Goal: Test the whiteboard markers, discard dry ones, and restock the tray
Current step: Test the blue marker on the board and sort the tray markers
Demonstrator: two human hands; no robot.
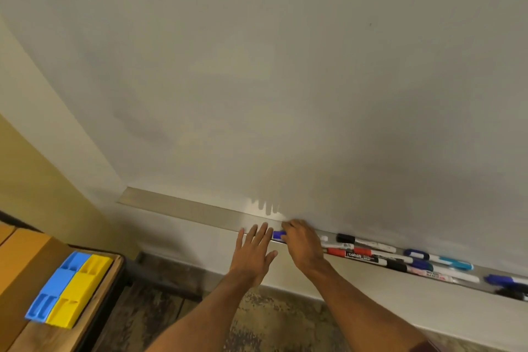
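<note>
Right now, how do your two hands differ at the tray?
The left hand is flat with fingers spread; the right hand has fingers curled. The left hand holds nothing; the right hand grips a blue-capped marker. Both are at the tray, side by side.

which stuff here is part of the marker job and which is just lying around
Job: whiteboard; marker tray; markers in it; blue-capped marker in the right hand; open left hand.
Lying about: blue plastic holder; yellow plastic holder; wooden table.
</note>
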